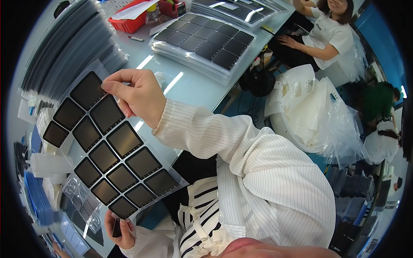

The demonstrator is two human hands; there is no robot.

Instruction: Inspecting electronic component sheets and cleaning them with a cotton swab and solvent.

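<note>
Right grip (pixel 140 94) pinched on the top edge of a sheet of dark square panels (pixel 104 157), which I see held up, tilted, by the counter (pixel 195 94). Left grip (pixel 125 241) curled around a small dark piece (pixel 116 228) at the sheet's lower corner; whether it also pinches the sheet, I can't tell. Counter pale, glossy. Farther back: stacked panel sheets (pixel 204 41), red bin (pixel 129 25). Right: seated co-worker (pixel 331 36), heaped plastic (pixel 303 112). Held sheet blocks my view behind.
</note>
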